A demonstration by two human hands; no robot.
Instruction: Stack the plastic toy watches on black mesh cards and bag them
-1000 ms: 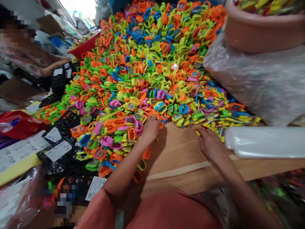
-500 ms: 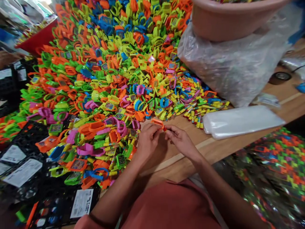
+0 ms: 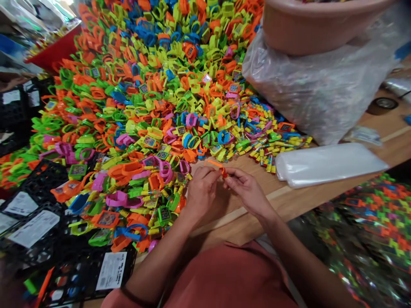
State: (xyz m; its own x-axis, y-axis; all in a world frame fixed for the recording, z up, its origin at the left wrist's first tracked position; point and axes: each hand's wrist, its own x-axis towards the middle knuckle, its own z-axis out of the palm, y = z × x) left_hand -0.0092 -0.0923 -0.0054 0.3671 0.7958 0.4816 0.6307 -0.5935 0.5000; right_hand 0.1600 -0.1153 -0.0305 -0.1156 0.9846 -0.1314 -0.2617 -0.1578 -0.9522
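Observation:
An orange plastic toy watch [image 3: 215, 163] is held between my two hands over the wooden table. My left hand [image 3: 202, 186] pinches its band from the left. My right hand [image 3: 242, 186] closes its fingertips on the red-orange end of the same piece. To the left and beyond my hands spreads a large heap of toy watches [image 3: 154, 102] in orange, green, yellow, blue and pink. Small yellow-capped tubes [image 3: 263, 152] lie at the heap's right edge.
Folded clear plastic bags [image 3: 332, 164] lie right of my hands. Behind them a pink basin [image 3: 321, 28] stands on a filled plastic sack [image 3: 308, 94]. Black trays with white labels [image 3: 111, 270] are at the left. A red basin [image 3: 54, 49] is at the far left.
The orange watch has turned between my fingers, with more of its red-orange end showing. Both hands stay close together; the whole view has shifted slightly.

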